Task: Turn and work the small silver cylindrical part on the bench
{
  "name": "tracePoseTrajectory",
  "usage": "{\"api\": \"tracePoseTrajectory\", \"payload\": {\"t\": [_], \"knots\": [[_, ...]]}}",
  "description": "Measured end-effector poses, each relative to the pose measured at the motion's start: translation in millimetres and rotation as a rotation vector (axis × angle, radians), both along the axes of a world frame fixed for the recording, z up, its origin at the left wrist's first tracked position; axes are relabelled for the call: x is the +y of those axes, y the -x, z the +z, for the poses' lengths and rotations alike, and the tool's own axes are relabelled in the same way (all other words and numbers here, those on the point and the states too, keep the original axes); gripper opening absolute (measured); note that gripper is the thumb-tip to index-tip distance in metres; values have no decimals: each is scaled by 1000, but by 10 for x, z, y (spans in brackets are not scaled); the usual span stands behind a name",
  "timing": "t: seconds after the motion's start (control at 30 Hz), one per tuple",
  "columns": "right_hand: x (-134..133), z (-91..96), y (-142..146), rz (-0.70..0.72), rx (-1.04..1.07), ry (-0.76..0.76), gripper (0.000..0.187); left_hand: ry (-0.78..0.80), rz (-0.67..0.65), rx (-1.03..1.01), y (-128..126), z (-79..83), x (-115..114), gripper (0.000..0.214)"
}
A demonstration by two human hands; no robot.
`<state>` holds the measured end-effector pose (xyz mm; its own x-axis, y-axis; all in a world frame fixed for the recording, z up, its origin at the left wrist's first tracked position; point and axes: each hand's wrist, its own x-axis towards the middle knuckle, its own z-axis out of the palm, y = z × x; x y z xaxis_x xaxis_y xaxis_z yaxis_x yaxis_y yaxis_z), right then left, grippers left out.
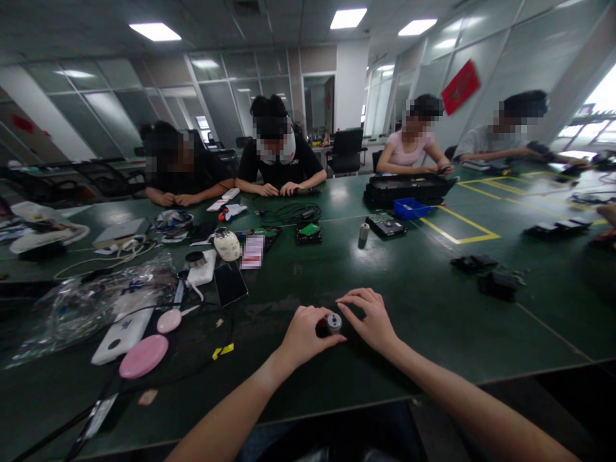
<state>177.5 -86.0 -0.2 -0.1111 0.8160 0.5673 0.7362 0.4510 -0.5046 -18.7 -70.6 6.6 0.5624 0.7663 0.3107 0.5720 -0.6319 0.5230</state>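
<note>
Near the front of the green table, my left hand (308, 337) curls its thumb and fingers round a small metal cylinder (333, 322) that looks like a small electric motor. It stands upright, showing a round grey end with a dark spot in the centre. My right hand (369, 319) is just to its right, thumb and fingers apart and holding nothing; its fingertips come close to the cylinder's top. Whether they touch it I cannot tell. Farther back, a second small cylinder (364, 231) stands upright on the table.
Left of my hands lie a black phone (231, 283), a pink disc (144, 356), cables and clear plastic bags (120, 289). Beyond are a hard drive (386, 224), a blue tray (411, 208) and a black case (409, 189). Dark parts (498, 284) lie right. Several people sit opposite.
</note>
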Motion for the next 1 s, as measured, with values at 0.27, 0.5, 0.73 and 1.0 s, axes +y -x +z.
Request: {"api": "tracePoseTrajectory", "payload": {"t": [0.27, 0.5, 0.73, 1.0], "knots": [[13, -119, -49, -112, -223, 125, 9, 7, -16, 4, 6, 19, -2, 41], [32, -150, -82, -104, -217, 108, 11, 10, -9, -3, 3, 37, -8, 40], [33, -51, -46, 23, -26, 51, 8, 6, 4, -1, -2, 25, -4, 43], [-61, 69, 33, 349, 76, -54, 10, 23, 14, 11, -3, 29, -7, 39]]}}
